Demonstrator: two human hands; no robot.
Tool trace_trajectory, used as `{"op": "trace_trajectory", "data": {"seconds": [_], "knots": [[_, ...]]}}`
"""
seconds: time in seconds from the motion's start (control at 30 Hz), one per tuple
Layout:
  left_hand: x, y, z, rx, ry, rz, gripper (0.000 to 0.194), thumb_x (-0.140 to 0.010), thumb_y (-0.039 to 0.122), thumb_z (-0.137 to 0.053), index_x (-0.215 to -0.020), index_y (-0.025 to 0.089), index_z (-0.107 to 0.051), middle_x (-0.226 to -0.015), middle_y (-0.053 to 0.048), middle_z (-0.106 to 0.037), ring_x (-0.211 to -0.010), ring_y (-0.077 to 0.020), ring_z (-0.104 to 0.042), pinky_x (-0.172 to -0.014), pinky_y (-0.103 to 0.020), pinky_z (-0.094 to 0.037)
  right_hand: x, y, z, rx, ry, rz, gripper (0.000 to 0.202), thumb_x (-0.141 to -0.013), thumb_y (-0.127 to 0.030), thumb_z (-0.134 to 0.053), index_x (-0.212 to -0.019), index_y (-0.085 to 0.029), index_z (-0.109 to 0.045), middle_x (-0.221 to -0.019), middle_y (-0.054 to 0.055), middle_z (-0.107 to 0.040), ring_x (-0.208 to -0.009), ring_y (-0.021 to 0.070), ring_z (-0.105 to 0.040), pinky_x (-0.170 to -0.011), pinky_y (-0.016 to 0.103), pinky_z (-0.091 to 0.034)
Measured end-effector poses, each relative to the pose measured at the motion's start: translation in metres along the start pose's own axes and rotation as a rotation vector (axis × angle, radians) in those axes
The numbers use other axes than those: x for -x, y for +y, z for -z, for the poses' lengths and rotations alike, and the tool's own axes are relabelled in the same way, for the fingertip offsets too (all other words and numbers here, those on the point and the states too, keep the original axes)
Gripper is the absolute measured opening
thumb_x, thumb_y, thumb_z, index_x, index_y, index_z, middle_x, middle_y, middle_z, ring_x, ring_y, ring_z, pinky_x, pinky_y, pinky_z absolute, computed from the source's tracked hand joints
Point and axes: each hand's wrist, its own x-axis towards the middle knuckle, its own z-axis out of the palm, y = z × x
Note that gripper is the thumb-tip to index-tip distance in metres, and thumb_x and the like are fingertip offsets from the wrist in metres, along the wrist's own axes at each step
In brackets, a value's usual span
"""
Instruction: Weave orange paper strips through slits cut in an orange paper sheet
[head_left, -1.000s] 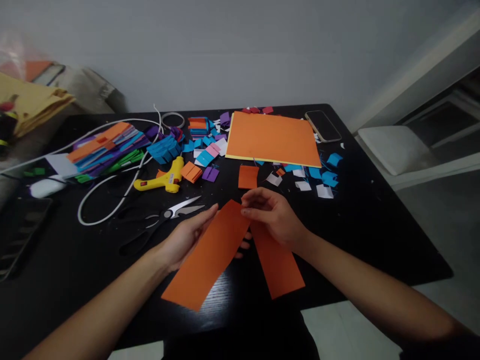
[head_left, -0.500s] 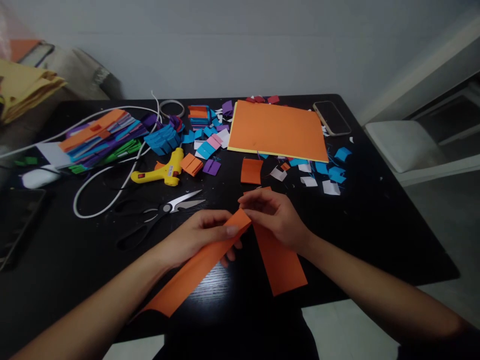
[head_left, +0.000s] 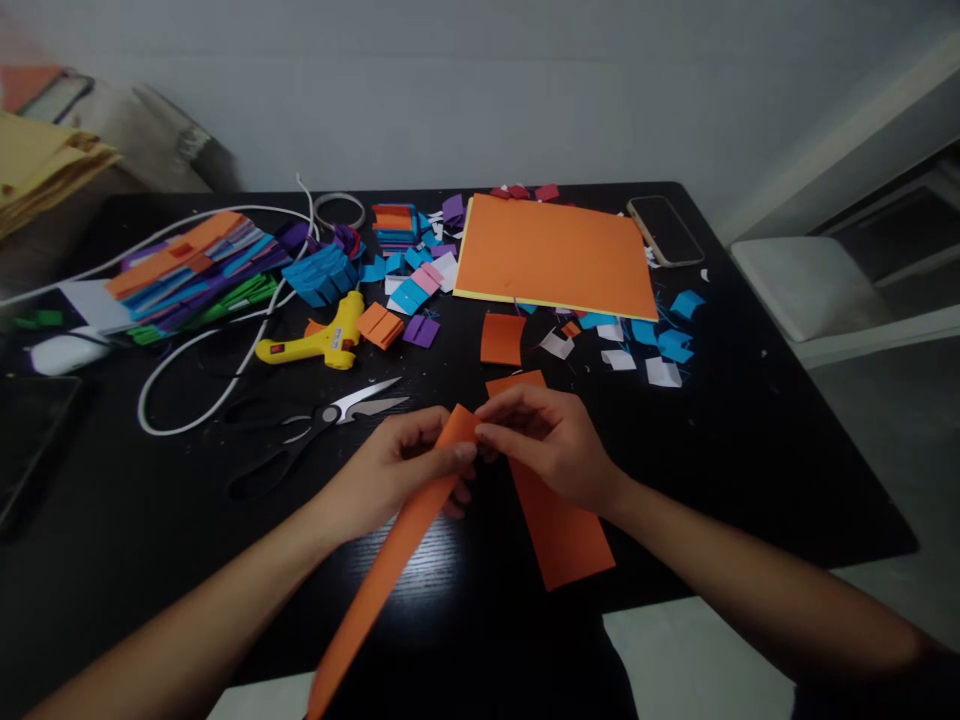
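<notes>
A long orange paper strip [head_left: 397, 560] slants from my hands down past the table's front edge. My left hand [head_left: 405, 465] grips it near its upper end, thumb on top and fingers beneath. At that same end, the thumb and fingertips of my right hand [head_left: 551, 440] pinch the strip's right edge. Under my right hand, a second orange paper strip [head_left: 566, 540] lies flat on the black table. Just beyond it is a small orange paper piece [head_left: 502, 340].
Open scissors [head_left: 330, 415] and a yellow glue gun [head_left: 322, 340] lie to the left, near a looping white cable [head_left: 161, 432]. Orange sheets [head_left: 555, 255], a phone [head_left: 665, 232] and bundled paper strips [head_left: 195, 275] sit farther back among several small folded papers.
The held strip has turned steeper and narrower to view, its lower end swinging down past the table edge. Both hands still grip its upper end, which has shifted slightly left.
</notes>
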Motion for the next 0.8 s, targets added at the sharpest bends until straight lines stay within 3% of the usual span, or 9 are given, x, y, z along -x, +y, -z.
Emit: {"op": "trace_trajectory", "data": {"seconds": [0.1, 0.27, 0.8], "knots": [[-0.0004, 0.0029, -0.0002, -0.11, 0.041, -0.119, 0.023, -0.096, 0.037, -0.071, -0.091, 0.014, -0.072, -0.081, -0.001, -0.072, -0.073, -0.0104, -0.068, -0.067, -0.017, -0.055, 0.0013, 0.0005, -0.0004, -0.02, -0.017, 0.0, 0.02, -0.079, -0.029, -0.089, -0.092, -0.018, -0.078, -0.077, 0.001, -0.078, -0.067, 0.0142, -0.075, -0.067, 0.026, -0.064], [-0.0005, 0.0037, -0.0023, -0.13, 0.083, -0.178, 0.02, -0.095, 0.03, -0.072, -0.082, 0.014, -0.07, -0.071, 0.004, -0.068, -0.062, -0.0057, -0.058, -0.058, -0.013, -0.044, 0.0042, 0.0022, -0.0032, 0.005, -0.003, 0.022, 0.014, -0.081, -0.024, -0.086, -0.092, -0.019, -0.079, -0.078, 0.001, -0.078, -0.068, 0.0127, -0.075, -0.067, 0.024, -0.063], [-0.0002, 0.0016, 0.0015, -0.035, 0.099, -0.147, 0.019, -0.091, 0.03, -0.076, -0.079, 0.016, -0.073, -0.068, 0.0, -0.074, -0.059, -0.011, -0.069, -0.058, -0.019, -0.053, 0.0037, 0.003, -0.0003, 0.06, -0.036, 0.117, 0.021, -0.078, -0.018, -0.088, -0.098, -0.024, -0.083, -0.092, 0.001, -0.082, -0.085, 0.0143, -0.078, -0.08, 0.024, -0.064]]}}
